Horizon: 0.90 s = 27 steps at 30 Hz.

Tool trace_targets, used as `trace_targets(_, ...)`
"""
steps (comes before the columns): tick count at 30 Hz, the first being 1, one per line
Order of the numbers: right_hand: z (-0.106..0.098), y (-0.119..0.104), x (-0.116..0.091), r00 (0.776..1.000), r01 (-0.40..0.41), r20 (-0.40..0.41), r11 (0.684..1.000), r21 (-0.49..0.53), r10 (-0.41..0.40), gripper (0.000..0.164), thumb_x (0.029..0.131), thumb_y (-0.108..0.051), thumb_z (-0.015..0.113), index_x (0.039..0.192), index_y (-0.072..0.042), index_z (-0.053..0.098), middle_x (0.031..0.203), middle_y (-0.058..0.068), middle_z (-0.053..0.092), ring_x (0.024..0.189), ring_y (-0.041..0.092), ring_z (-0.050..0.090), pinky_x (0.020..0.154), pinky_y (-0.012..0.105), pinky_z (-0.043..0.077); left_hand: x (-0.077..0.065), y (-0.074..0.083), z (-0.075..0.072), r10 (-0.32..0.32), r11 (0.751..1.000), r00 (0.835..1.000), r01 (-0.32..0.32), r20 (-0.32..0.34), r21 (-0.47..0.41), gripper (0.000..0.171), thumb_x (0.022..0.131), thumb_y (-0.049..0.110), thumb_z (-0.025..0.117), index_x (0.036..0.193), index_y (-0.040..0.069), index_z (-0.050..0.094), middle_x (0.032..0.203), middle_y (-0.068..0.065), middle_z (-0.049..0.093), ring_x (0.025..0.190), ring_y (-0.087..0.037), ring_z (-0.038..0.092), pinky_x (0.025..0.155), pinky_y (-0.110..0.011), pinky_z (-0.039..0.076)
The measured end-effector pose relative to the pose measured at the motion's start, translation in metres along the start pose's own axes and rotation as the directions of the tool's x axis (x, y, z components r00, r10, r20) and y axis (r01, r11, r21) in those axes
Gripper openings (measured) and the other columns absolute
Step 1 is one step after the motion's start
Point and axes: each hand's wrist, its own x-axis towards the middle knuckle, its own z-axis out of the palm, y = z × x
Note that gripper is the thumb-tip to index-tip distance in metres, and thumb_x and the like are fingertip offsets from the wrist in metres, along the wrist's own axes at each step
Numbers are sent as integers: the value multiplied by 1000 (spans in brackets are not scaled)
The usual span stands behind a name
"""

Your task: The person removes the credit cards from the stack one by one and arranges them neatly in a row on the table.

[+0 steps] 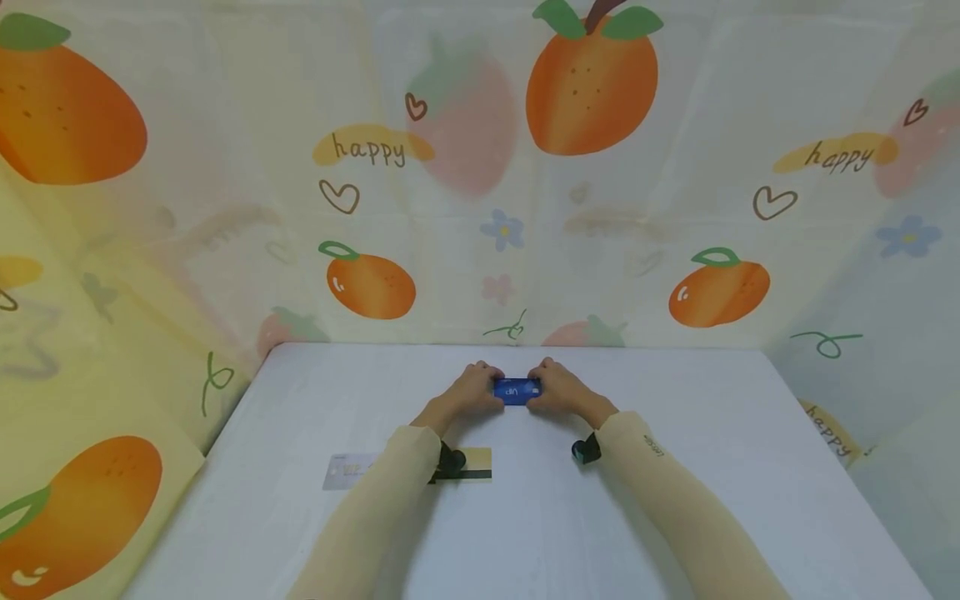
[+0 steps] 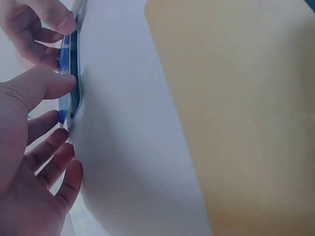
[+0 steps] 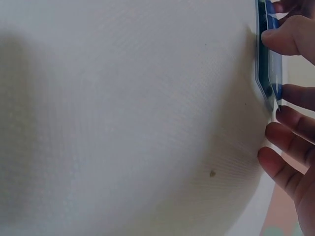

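Observation:
Near the far edge of the table, a blue card (image 1: 517,392) with "VIP" lettering, upside down from here, is held between both hands. My left hand (image 1: 474,392) pinches its left end, thumb on the near side and fingers behind. At the right end, my right hand (image 1: 561,392) pinches it the same way. In the left wrist view the card (image 2: 75,101) shows edge-on, with a dark strip along one side and blue on the other. The right wrist view shows the right thumb pressing the dark side, fingertips (image 3: 290,93) at the blue side.
A silver card (image 1: 348,472) and a gold card (image 1: 478,462) with a dark stripe lie on the white table (image 1: 675,383), partly hidden by the left forearm. A fruit-patterned cloth (image 1: 465,233) hangs behind the table and at both sides.

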Motion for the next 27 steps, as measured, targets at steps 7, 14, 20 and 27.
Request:
trace_targets(7,0,0,0,999,29,-18,999,-25,-29,56,80,-29,77,126,-3,61,123,15,55,112,27,51,101,44,44,-2,0,0,-30,999,1000,30,-4,-35,59,82,25,74,135,9,55,135,-13,52,124,-27,46,110,-44,38)
trace_targets(14,0,0,-1,999,43,-29,999,-27,-44,56,80,-30,77,126,-4,62,121,14,56,111,27,51,101,44,44,-6,-3,0,-21,998,1000,19,-19,-55,61,81,25,75,137,10,54,135,-12,52,124,-26,46,110,-43,38)
trace_targets(20,-1,-3,-2,999,39,-31,999,-9,-39,56,80,-31,77,127,-5,61,120,12,56,111,25,51,102,43,44,-8,-4,-3,-5,997,1000,3,-24,-81,61,80,25,76,135,9,56,131,-13,53,119,-26,47,106,-44,41)
trace_targets(27,-4,-8,-8,998,42,-47,999,12,-41,56,80,-31,77,127,-5,62,120,13,55,111,26,51,102,44,44,-12,-5,-6,-9,994,999,5,-36,-110,60,80,28,77,134,11,56,130,-13,53,118,-26,48,105,-43,42)
